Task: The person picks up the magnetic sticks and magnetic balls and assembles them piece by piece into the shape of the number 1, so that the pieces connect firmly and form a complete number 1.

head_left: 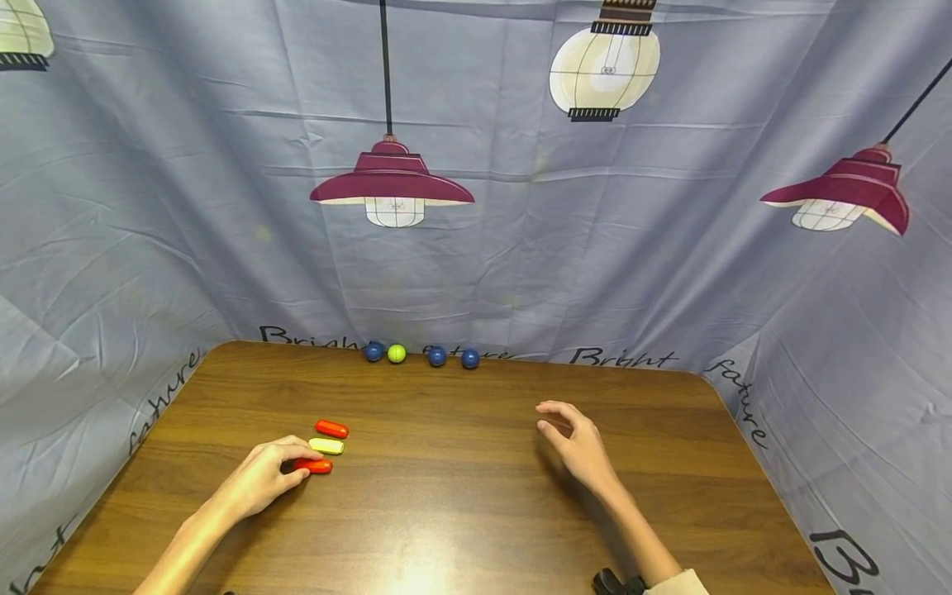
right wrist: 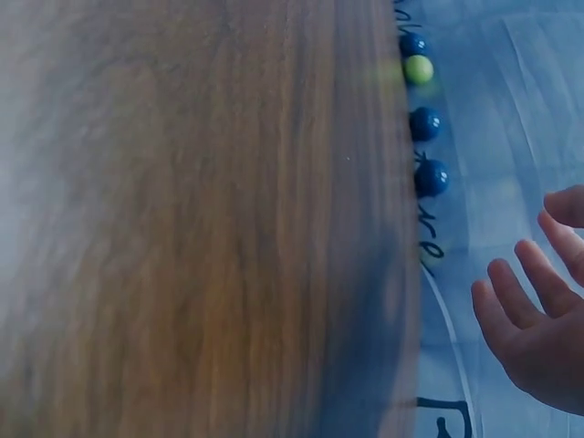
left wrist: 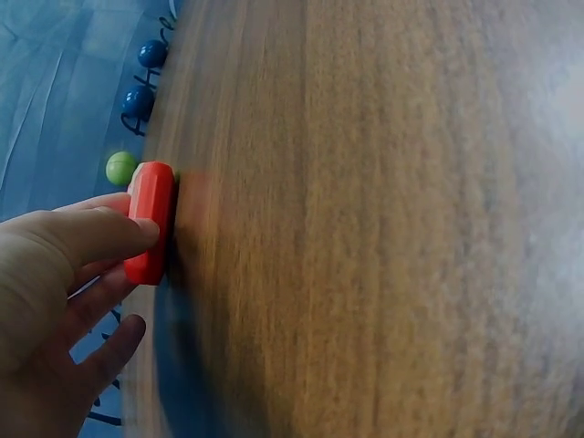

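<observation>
My left hand (head_left: 264,479) pinches a short red faceted block (left wrist: 152,224) between thumb and fingers, low over the wooden table. In the head view this block (head_left: 318,467) is nearest me, and its left end is hidden by the fingers. Just beyond lies a pale yellow block (head_left: 326,446) of similar shape, close to the fingertips. Another red block (head_left: 331,429) sits behind the yellow one, so the three form a loose column. Over the right part of the table my right hand (head_left: 578,446) hovers with fingers loosely bent and nothing in them.
Along the table's (head_left: 476,430) far edge stand several small balls: a blue ball (head_left: 374,352) beside a yellow-green ball (head_left: 397,354), then a middle blue ball (head_left: 436,356) and a right blue ball (head_left: 470,358). A grey-blue curtain (head_left: 521,273) with printed lamps encloses the back and sides.
</observation>
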`<move>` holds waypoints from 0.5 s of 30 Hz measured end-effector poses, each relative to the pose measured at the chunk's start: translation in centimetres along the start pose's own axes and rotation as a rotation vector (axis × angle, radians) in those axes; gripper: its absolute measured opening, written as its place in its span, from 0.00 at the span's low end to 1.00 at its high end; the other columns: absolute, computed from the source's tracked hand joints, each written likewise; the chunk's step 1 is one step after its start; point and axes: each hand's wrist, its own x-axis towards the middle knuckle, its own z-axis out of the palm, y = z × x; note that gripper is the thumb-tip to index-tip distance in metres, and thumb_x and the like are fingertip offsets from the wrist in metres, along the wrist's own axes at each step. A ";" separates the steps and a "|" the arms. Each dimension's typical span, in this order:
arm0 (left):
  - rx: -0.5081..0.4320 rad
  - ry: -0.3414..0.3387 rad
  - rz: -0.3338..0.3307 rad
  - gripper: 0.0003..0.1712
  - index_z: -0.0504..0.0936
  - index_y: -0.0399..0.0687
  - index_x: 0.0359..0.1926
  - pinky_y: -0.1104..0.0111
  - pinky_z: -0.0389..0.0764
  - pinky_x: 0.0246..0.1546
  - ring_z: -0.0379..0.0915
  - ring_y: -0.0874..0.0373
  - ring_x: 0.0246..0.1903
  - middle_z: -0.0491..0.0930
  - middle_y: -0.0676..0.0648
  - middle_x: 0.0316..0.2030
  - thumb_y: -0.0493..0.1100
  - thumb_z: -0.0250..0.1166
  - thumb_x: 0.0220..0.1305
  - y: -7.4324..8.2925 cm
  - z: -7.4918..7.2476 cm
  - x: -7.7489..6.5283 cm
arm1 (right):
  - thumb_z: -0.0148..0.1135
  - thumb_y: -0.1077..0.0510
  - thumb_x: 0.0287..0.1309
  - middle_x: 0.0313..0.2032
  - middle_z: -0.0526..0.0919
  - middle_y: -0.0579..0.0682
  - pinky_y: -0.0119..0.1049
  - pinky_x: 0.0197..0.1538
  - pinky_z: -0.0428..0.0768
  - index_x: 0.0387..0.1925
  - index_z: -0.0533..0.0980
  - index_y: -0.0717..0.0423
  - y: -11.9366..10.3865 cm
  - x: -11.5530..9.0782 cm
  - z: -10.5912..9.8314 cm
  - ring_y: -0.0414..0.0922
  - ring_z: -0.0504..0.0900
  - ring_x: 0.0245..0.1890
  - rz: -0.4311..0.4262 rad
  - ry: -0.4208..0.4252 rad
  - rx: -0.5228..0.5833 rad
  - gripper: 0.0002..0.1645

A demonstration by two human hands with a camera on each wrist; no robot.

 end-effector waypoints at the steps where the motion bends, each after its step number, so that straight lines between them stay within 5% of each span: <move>1: 0.002 0.000 -0.005 0.16 0.88 0.47 0.38 0.62 0.82 0.38 0.79 0.61 0.40 0.81 0.60 0.37 0.28 0.77 0.47 0.0 0.0 0.0 | 0.65 0.64 0.64 0.55 0.80 0.56 0.55 0.58 0.77 0.52 0.79 0.63 0.1 0.2 0.2 0.57 0.78 0.57 -0.003 0.000 0.002 0.15; 15: -0.004 -0.069 -0.064 0.16 0.87 0.45 0.41 0.60 0.82 0.40 0.80 0.55 0.41 0.82 0.55 0.40 0.29 0.75 0.50 0.4 -0.1 0.1 | 0.65 0.65 0.64 0.54 0.80 0.57 0.54 0.60 0.76 0.52 0.79 0.64 0.2 1.7 2.4 0.57 0.78 0.57 0.019 -0.022 0.050 0.15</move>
